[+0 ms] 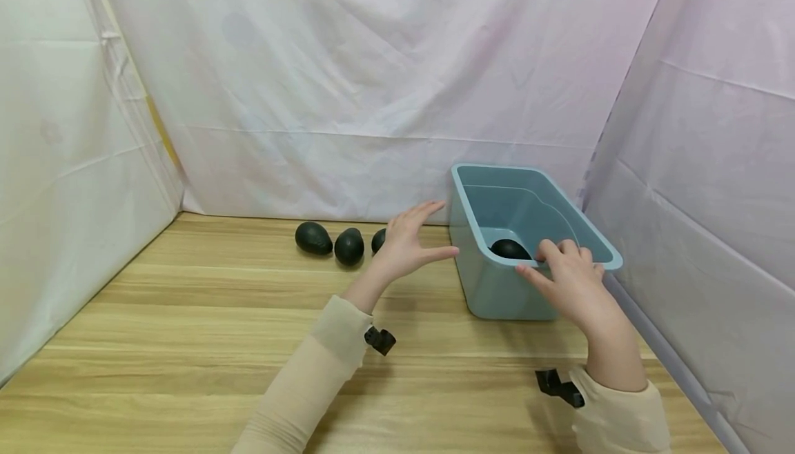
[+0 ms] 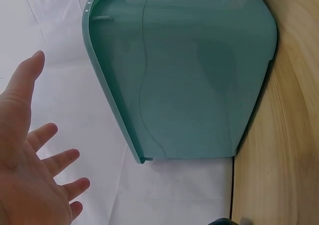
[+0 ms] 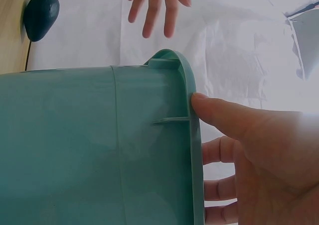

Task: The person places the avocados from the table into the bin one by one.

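Observation:
A light blue plastic bin (image 1: 506, 288) stands on the table at the right, with a dark avocado (image 1: 511, 249) inside by its near wall. My right hand (image 1: 574, 285) is at the bin's near rim. Its thumb (image 3: 219, 110) touches the rim from outside, while the other fingers reach over to the inner side. Left of the bin, my left hand (image 1: 406, 243) holds nothing, its thumb and fingers spread apart and pointing toward the bin's side wall. Behind the left hand lie two whole dark avocados (image 1: 349, 246) and a third avocado (image 1: 378, 241) partly hidden by that hand.
The wood-grain table (image 1: 186, 343) runs up to white cloth walls (image 1: 348, 95) at the back and both sides. The bin stands close to the right-hand cloth (image 1: 695, 185). A small black wrist camera (image 1: 380, 340) sits on the left sleeve, another black camera (image 1: 559, 388) on the right.

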The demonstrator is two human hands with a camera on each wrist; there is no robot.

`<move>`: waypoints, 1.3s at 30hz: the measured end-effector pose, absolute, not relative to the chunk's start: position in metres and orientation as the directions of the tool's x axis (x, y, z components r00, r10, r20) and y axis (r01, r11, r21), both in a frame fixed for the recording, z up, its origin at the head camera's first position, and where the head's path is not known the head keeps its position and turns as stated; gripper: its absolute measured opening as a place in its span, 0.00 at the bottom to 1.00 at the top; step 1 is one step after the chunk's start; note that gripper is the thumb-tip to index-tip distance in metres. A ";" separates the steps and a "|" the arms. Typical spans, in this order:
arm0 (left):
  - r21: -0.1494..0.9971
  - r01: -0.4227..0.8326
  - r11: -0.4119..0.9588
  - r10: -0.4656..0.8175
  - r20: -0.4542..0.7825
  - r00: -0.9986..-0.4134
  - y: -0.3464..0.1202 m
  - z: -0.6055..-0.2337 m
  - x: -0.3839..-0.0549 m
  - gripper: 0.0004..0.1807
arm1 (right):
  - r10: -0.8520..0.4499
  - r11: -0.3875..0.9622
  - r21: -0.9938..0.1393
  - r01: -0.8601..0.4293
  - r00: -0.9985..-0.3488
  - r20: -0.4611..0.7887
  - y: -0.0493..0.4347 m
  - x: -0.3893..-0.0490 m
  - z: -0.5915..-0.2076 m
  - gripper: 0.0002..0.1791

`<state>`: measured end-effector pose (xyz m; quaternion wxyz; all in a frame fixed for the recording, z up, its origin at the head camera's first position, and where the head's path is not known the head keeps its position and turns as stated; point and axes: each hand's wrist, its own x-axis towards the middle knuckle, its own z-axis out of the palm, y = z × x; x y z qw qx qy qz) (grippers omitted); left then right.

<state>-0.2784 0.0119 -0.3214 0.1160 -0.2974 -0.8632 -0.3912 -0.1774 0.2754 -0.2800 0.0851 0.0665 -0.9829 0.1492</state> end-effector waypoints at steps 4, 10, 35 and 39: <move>0.605 0.603 0.519 0.419 0.435 -0.797 0.006 -0.323 -0.279 0.46 | -0.105 0.947 -0.281 -0.156 -0.976 0.188 0.276 -0.178 -0.280 0.26; 0.624 0.586 0.517 0.398 0.431 -0.810 -0.003 -0.327 -0.281 0.46 | -0.107 0.947 -0.279 -0.157 -0.977 0.186 0.276 -0.177 -0.280 0.27; 0.637 0.538 0.553 0.312 0.440 -0.842 -0.040 -0.333 -0.290 0.45 | -0.110 0.945 -0.285 -0.158 -0.978 0.179 0.276 -0.178 -0.278 0.28; 0.631 0.533 0.564 0.303 0.443 -0.844 -0.047 -0.332 -0.292 0.45 | -0.112 0.944 -0.286 -0.162 -0.977 0.181 0.276 -0.177 -0.279 0.28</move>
